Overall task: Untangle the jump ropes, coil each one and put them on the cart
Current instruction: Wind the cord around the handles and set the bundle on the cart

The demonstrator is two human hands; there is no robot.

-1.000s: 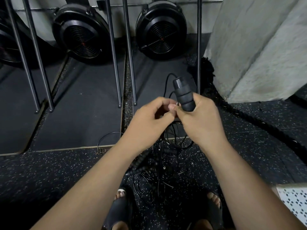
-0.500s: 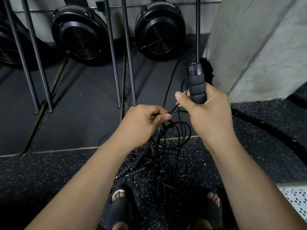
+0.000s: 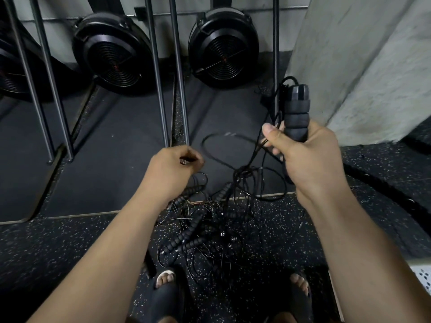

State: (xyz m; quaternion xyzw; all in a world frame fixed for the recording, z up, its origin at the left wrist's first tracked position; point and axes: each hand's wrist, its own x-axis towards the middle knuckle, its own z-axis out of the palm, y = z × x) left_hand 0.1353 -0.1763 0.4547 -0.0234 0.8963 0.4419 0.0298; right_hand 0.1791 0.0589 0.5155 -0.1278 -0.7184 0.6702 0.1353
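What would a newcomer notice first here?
The right hand grips a black ribbed handle upright at centre right, thin cord trailing down from it. Ahead of the feet a tangle of ropes lies on the speckled floor, and the left hand pinches a loop just above it.

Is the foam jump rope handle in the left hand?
No, the right hand grips the upright foam handle; the left hand holds no handle.
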